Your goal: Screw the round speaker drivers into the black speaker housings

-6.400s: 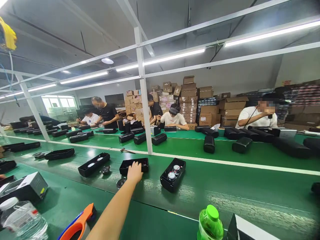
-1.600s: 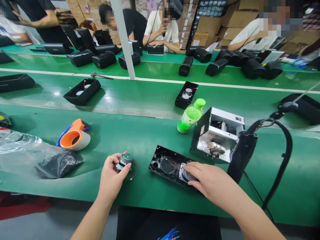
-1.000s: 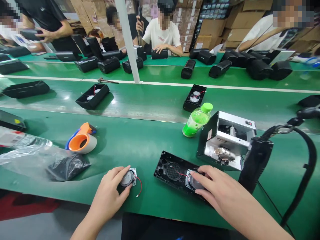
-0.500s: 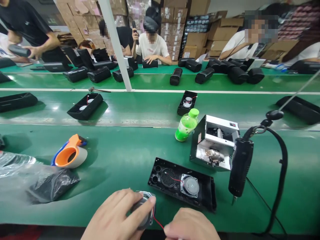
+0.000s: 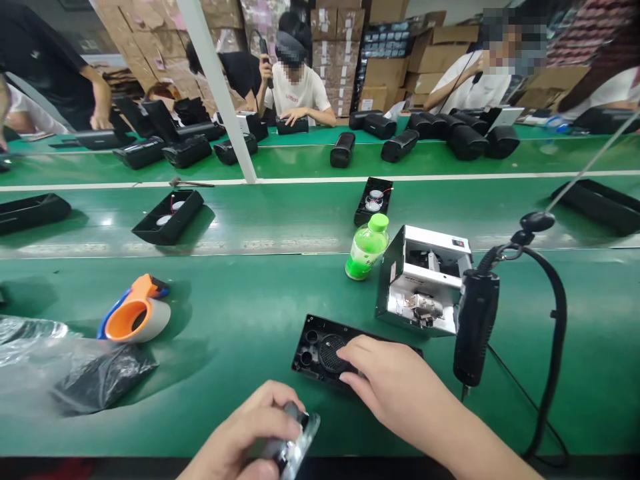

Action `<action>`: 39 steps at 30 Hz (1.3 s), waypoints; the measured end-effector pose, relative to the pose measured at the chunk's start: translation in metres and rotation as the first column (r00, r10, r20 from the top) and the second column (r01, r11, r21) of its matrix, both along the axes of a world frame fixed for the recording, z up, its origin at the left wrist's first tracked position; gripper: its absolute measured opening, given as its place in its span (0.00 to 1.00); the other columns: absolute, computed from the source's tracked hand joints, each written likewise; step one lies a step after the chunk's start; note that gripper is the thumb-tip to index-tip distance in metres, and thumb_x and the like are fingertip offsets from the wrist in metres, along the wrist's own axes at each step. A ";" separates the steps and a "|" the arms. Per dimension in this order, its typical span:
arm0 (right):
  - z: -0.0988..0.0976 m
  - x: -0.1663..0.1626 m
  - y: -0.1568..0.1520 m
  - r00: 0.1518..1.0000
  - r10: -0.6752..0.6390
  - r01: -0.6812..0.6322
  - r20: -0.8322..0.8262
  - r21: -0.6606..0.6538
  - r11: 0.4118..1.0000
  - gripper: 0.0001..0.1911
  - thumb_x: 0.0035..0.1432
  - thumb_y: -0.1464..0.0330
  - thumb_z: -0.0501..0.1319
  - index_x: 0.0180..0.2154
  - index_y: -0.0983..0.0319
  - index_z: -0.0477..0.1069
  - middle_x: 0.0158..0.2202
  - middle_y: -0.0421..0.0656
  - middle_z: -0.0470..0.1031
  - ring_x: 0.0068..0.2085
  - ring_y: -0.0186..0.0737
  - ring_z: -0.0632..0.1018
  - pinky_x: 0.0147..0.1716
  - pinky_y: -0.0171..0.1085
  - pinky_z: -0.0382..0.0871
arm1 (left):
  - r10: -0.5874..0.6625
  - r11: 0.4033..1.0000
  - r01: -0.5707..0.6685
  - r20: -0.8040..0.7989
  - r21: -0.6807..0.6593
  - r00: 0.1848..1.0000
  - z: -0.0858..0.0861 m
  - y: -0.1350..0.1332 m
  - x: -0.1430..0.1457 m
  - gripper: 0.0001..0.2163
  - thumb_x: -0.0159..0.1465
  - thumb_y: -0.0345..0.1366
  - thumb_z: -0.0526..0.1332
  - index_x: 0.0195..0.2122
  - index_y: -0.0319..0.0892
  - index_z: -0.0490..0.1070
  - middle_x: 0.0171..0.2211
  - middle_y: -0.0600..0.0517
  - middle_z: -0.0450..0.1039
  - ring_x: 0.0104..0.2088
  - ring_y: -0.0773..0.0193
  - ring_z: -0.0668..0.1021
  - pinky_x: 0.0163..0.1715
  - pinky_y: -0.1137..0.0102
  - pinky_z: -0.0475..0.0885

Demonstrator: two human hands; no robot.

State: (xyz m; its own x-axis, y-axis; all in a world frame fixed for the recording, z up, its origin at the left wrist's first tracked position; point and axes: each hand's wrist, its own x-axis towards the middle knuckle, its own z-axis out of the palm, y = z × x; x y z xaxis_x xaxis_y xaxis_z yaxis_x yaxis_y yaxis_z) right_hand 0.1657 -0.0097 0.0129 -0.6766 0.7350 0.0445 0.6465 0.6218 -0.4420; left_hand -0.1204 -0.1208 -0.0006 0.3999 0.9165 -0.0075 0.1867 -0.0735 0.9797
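Observation:
A round speaker driver [image 5: 303, 443] with a metal frame is tilted on edge in my left hand [image 5: 255, 427], fingers wrapped round it near the front edge of the bench. To its right lies an open black speaker housing [image 5: 310, 373], with a round grille [image 5: 331, 353] and two round holes at its left end. My right hand [image 5: 385, 370] reaches over this housing, thumb and forefinger apart beside the grille. That hand covers the driver seated in the housing, and the red wire there is hidden.
Behind the housing stand a white-and-black machine [image 5: 425, 273] and a green bottle [image 5: 367, 250]. A black electric screwdriver [image 5: 476, 327] hangs at right. On the left are a tape dispenser [image 5: 137, 313] and a plastic bag [image 5: 100, 380]. Further housings [image 5: 170, 217] lie beyond; several people work across.
My right hand has left the red wire of the held driver and moved up over the housing. My left hand has tipped the driver onto its edge. The view has shifted slightly.

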 end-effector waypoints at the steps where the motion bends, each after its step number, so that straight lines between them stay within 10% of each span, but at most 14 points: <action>1: -0.006 -0.003 0.006 0.998 0.008 -0.007 0.063 -0.007 1.000 0.06 0.68 0.72 0.65 0.46 0.58 0.77 0.40 0.45 0.83 0.38 0.46 0.85 0.35 0.40 0.77 | 0.111 0.994 -0.111 0.031 -0.020 0.993 0.000 -0.003 -0.004 0.17 0.76 0.59 0.56 0.58 0.62 0.75 0.57 0.43 0.76 0.52 0.49 0.82 0.49 0.54 0.83; 4: -0.023 -0.018 0.016 0.988 0.025 -0.023 0.152 -0.016 1.000 0.08 0.62 0.78 0.67 0.36 0.60 0.74 0.28 0.40 0.77 0.28 0.42 0.80 0.28 0.37 0.68 | 0.413 0.910 -0.411 0.030 -0.057 0.910 0.004 -0.003 -0.009 0.14 0.74 0.57 0.62 0.53 0.60 0.77 0.62 0.44 0.75 0.60 0.43 0.80 0.53 0.50 0.83; 7: -0.023 -0.022 0.020 0.986 0.016 -0.015 0.164 -0.007 1.000 0.09 0.65 0.78 0.63 0.37 0.58 0.72 0.27 0.39 0.76 0.27 0.39 0.79 0.27 0.36 0.64 | 0.447 0.895 -0.446 -0.013 0.028 0.895 0.008 0.010 -0.010 0.11 0.73 0.53 0.65 0.52 0.59 0.78 0.62 0.44 0.76 0.62 0.41 0.80 0.50 0.53 0.86; 13: -0.008 0.017 0.006 0.995 0.000 -0.001 0.099 0.008 1.000 0.09 0.69 0.76 0.59 0.38 0.56 0.68 0.39 0.39 0.78 0.35 0.40 0.80 0.31 0.38 0.71 | 0.212 0.928 -0.081 -0.337 0.364 0.917 0.028 0.069 0.013 0.12 0.74 0.32 0.62 0.53 0.58 0.79 0.62 0.48 0.73 0.55 0.54 0.82 0.51 0.62 0.83; 21: -0.029 0.053 -0.011 0.996 -0.027 0.023 0.085 0.046 0.999 0.11 0.70 0.78 0.60 0.47 0.56 0.73 0.50 0.43 0.80 0.47 0.50 0.82 0.47 0.52 0.82 | 0.044 0.809 0.462 -0.823 0.362 0.567 0.027 0.114 0.063 0.13 0.72 0.27 0.61 0.48 0.52 0.80 0.49 0.48 0.75 0.39 0.55 0.81 0.38 0.62 0.76; 30: -0.028 0.058 -0.004 0.996 0.019 -0.017 0.087 -0.014 1.000 0.20 0.64 0.80 0.69 0.53 0.57 0.74 0.60 0.46 0.81 0.56 0.56 0.83 0.55 0.59 0.84 | -0.006 0.764 0.586 -0.905 0.271 0.426 0.016 0.122 0.080 0.09 0.71 0.28 0.65 0.47 0.50 0.79 0.45 0.49 0.76 0.36 0.53 0.80 0.36 0.60 0.73; 39: -0.027 0.060 0.001 0.999 0.037 -0.035 0.028 -0.066 0.997 0.19 0.68 0.75 0.67 0.58 0.55 0.74 0.58 0.43 0.82 0.56 0.54 0.83 0.56 0.58 0.85 | -0.066 0.870 0.461 -0.887 0.174 0.457 0.010 0.124 0.075 0.21 0.65 0.33 0.76 0.58 0.47 0.78 0.52 0.49 0.80 0.47 0.47 0.84 0.45 0.55 0.80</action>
State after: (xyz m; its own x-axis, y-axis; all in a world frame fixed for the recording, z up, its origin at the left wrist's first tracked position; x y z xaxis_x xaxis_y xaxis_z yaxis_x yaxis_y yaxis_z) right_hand 0.2261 -0.0083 -0.0139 -0.7031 0.7107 -0.0232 0.6375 0.6156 -0.4634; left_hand -0.0450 0.0030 0.0094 0.6000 0.7749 -0.1988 0.7963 -0.5547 0.2413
